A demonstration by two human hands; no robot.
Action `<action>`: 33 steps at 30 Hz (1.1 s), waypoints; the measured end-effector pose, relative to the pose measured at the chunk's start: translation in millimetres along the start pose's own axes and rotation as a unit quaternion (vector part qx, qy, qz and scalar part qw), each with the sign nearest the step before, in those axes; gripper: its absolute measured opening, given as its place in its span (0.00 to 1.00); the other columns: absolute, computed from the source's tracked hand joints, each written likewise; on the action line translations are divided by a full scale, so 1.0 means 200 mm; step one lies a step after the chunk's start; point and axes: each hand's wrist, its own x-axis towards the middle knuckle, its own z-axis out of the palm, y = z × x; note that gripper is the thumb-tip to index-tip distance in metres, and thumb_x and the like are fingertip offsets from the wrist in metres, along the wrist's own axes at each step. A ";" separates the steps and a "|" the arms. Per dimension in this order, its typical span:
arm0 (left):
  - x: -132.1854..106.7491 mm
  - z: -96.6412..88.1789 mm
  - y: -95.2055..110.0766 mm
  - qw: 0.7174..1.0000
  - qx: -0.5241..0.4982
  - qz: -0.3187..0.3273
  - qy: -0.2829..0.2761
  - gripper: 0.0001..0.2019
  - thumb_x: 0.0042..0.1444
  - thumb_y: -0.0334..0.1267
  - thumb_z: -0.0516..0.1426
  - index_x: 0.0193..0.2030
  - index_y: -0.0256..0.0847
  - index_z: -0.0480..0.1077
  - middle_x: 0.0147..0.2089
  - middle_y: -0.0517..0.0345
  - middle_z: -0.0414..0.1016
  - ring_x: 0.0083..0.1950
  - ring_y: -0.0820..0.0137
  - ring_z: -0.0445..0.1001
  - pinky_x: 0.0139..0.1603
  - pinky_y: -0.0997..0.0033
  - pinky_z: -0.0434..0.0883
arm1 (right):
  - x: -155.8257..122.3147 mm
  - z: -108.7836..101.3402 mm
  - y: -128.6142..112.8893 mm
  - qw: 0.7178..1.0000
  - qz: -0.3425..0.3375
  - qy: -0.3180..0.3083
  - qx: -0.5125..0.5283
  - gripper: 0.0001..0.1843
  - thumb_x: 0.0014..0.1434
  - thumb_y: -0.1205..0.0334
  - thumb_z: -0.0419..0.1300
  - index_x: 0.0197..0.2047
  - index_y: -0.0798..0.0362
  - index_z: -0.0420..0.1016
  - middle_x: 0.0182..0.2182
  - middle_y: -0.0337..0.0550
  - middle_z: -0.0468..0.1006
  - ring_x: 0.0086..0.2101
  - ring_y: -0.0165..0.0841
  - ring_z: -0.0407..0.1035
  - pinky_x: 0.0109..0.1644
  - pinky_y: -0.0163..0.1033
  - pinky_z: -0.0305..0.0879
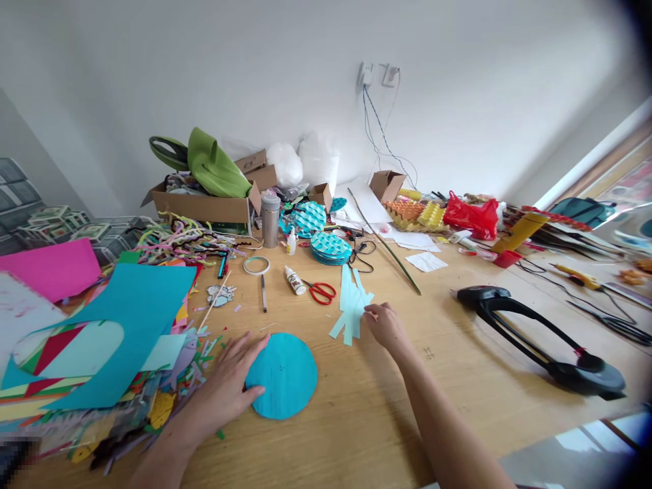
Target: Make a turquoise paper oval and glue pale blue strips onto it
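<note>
A blue paper disc (282, 377) lies flat on the wooden table. My left hand (231, 377) rests on its left edge, thumb and fingers spread apart. To the right, my right hand (384, 326) reaches a loose pile of pale aqua paper strips (350, 305); its fingertips are pinched together at the right side of the pile, on a strip. Just beyond the disc are red-handled scissors (322, 293) and a white glue bottle (295, 280). A pen (263, 293) stands out further left, near a roll of tape (256, 265).
Coloured paper sheets (147, 292) and scraps cover the left side. Behind are a stack of turquoise woven discs (330, 248), a metal thermos (269, 221) and a cardboard box (204, 207). A green stick (387, 248) and a black oval frame-like object (534, 333) lie to the right.
</note>
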 end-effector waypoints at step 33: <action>0.00 0.00 -0.01 1.000 0.012 -0.001 -0.007 0.39 0.51 0.30 0.61 0.69 0.50 0.55 0.71 0.52 0.57 0.72 0.53 0.52 0.69 0.46 0.56 | 0.07 0.04 -0.10 0.999 0.039 -0.035 -0.003 0.48 0.58 0.44 0.60 0.71 0.59 0.45 0.58 0.66 0.64 0.59 0.53 0.60 0.57 0.47 0.56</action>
